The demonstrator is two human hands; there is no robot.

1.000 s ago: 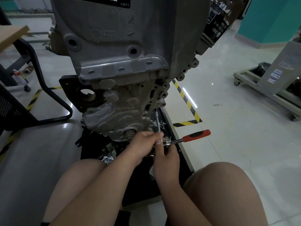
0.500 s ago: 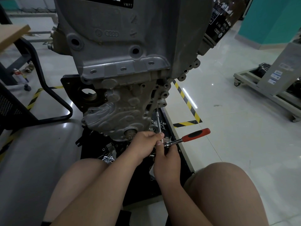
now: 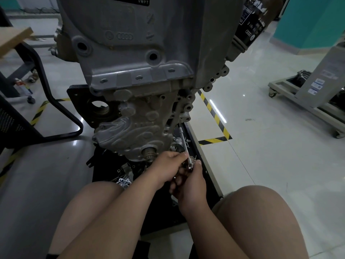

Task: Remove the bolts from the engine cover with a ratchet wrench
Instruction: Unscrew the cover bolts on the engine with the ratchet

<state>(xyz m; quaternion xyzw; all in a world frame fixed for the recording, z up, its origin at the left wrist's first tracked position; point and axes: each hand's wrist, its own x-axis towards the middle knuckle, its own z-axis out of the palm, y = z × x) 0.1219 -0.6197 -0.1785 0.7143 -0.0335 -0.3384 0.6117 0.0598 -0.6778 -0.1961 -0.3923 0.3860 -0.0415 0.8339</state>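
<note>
Engine cover (image 3: 134, 128): a grey casting low on the engine block (image 3: 141, 43), standing upright over a black base (image 3: 207, 176).
Ratchet wrench (image 3: 190, 162): at the cover's lower right corner. Its thin extension bar (image 3: 183, 143) runs from the chrome head up to the cover's right edge.
Left hand (image 3: 169, 165): just below the cover's bottom edge, fingertips pinching the bar right above the head.
Right hand (image 3: 192, 184): below and right of the cover, touching the left hand. It is curled round the wrench under its head, thumb beside the chrome.
Writing: "VWPT" in white on a black label (image 3: 143, 1) far above the cover. 4 interlocked rings (image 3: 124, 36) are cast into the block. The same rings show in white on the black oil filter (image 3: 250, 28), up and right of the cover; its other print is too small to read.
Hidden: the wrench's handle is covered by the 2 hands. The bar's far end is lost in shadow at the cover's right edge, so whether it sits on a bolt cannot be made out. The frame cuts off the block's top.
</note>
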